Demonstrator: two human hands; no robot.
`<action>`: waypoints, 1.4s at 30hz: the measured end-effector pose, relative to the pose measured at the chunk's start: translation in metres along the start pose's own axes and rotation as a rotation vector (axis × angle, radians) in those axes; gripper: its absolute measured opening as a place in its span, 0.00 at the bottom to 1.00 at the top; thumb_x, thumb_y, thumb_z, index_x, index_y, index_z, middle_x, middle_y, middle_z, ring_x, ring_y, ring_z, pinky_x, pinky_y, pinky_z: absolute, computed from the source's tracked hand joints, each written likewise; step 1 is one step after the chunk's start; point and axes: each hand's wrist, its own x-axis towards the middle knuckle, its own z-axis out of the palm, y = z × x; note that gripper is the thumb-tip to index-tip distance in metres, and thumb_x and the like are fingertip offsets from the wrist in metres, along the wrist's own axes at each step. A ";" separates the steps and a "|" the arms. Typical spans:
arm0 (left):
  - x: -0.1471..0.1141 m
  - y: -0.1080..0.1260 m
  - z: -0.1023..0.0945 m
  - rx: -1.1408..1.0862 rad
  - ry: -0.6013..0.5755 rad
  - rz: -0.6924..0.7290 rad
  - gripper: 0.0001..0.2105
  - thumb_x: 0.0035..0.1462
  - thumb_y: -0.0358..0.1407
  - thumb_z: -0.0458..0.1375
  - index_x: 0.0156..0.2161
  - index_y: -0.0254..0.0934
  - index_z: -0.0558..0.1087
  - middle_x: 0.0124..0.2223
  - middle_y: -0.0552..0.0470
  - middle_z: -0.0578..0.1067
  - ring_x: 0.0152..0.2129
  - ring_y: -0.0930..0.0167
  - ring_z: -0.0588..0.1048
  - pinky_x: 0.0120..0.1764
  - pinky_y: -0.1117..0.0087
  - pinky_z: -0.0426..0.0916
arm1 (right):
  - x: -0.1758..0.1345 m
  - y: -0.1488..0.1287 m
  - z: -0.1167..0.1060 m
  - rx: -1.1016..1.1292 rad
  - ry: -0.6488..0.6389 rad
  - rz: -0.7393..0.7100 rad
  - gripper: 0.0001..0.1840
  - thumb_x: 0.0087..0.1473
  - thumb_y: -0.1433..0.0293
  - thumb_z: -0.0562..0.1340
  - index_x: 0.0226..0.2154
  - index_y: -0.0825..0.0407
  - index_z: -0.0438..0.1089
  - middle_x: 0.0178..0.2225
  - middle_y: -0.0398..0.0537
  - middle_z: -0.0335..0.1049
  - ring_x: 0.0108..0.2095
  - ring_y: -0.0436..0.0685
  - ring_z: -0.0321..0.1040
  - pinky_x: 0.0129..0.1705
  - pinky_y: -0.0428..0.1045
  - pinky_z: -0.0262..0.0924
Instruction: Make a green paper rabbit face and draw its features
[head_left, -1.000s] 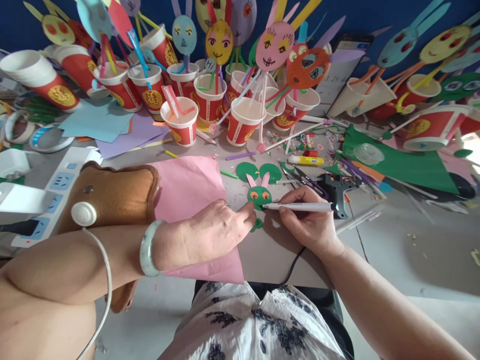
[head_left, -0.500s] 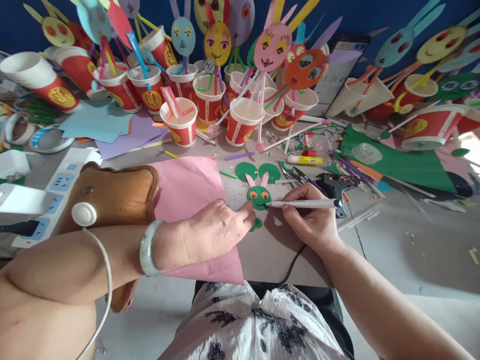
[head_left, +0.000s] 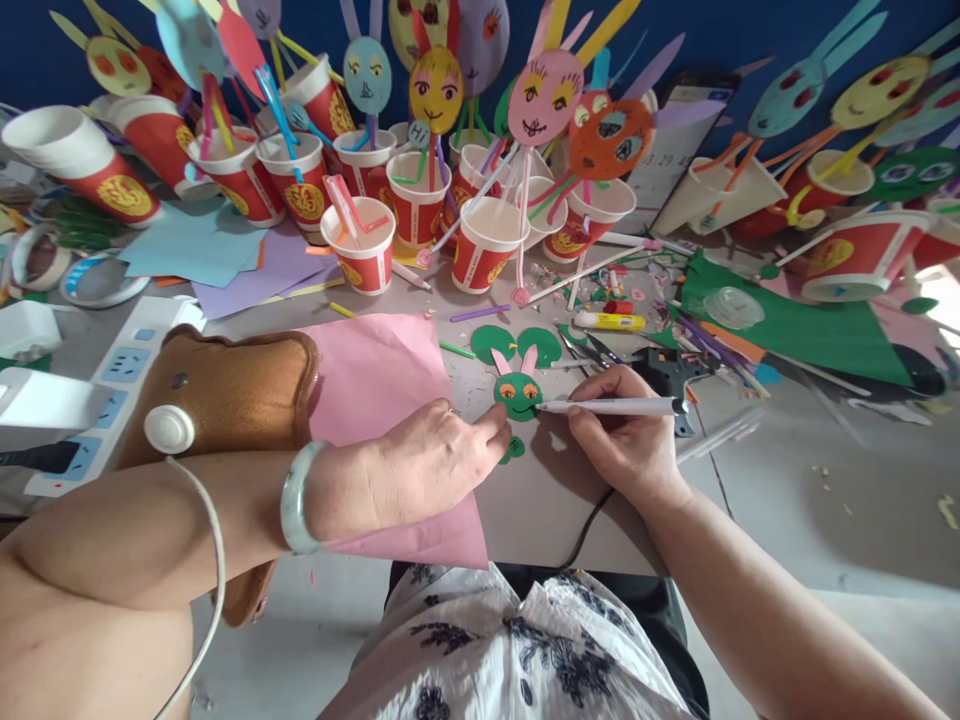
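A small green paper rabbit face [head_left: 517,398] with pink ears, orange-ringed eyes and a drawn black smile lies on the table. My left hand [head_left: 416,455], fingers bent and close together, holds it down at its left edge; the thumb is hidden. In my right hand [head_left: 626,445] a white marker pen [head_left: 645,406] is pinched, its tip at the face's right edge by the end of the smile. Just below the face lies a small green paper piece with writing [head_left: 514,448]. Two green paper rounds [head_left: 538,346] rest behind the ears.
Pink paper [head_left: 375,370] lies under my left wrist, next to a brown pouch [head_left: 240,390] and a power strip [head_left: 127,365]. Red paper cups [head_left: 489,245] with paper faces on straws line the back. A yellow glue stick [head_left: 611,320], scissors and a black glue gun [head_left: 671,372] lie right.
The marker tip has shifted slightly right, from the smile's end to the face's right edge, along with my right hand. My left hand stays put.
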 end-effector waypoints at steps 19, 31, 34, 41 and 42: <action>-0.001 0.000 -0.004 0.033 -0.018 -0.002 0.23 0.64 0.21 0.44 0.60 0.34 0.69 0.65 0.38 0.68 0.36 0.71 0.76 0.27 0.67 0.62 | -0.002 0.000 0.003 -0.027 -0.041 -0.089 0.08 0.51 0.70 0.67 0.28 0.44 0.67 0.23 0.42 0.70 0.21 0.54 0.65 0.23 0.52 0.59; -0.001 0.000 -0.003 0.010 -0.011 -0.009 0.24 0.63 0.21 0.43 0.61 0.33 0.69 0.64 0.38 0.68 0.37 0.70 0.76 0.26 0.66 0.62 | -0.004 0.002 0.001 -0.022 0.067 -0.025 0.09 0.50 0.73 0.64 0.26 0.44 0.64 0.22 0.41 0.66 0.22 0.55 0.61 0.22 0.52 0.56; -0.001 0.001 -0.004 0.009 -0.017 -0.014 0.25 0.63 0.20 0.43 0.61 0.33 0.68 0.62 0.39 0.69 0.36 0.70 0.76 0.25 0.66 0.61 | -0.005 0.004 0.000 -0.016 0.085 -0.049 0.09 0.49 0.74 0.63 0.26 0.44 0.64 0.22 0.41 0.65 0.23 0.55 0.62 0.24 0.53 0.56; 0.001 0.002 0.000 -0.001 -0.038 -0.014 0.26 0.61 0.21 0.46 0.62 0.33 0.67 0.65 0.37 0.68 0.38 0.69 0.76 0.26 0.66 0.63 | -0.005 0.002 0.002 0.004 0.033 -0.070 0.08 0.50 0.73 0.64 0.27 0.44 0.64 0.22 0.41 0.67 0.21 0.55 0.63 0.23 0.52 0.57; 0.001 0.002 0.000 -0.002 -0.038 -0.010 0.26 0.61 0.21 0.46 0.62 0.33 0.67 0.65 0.37 0.67 0.38 0.69 0.77 0.26 0.66 0.63 | -0.005 0.002 0.003 0.003 0.032 -0.069 0.08 0.50 0.72 0.64 0.27 0.44 0.64 0.22 0.41 0.67 0.22 0.54 0.63 0.23 0.52 0.57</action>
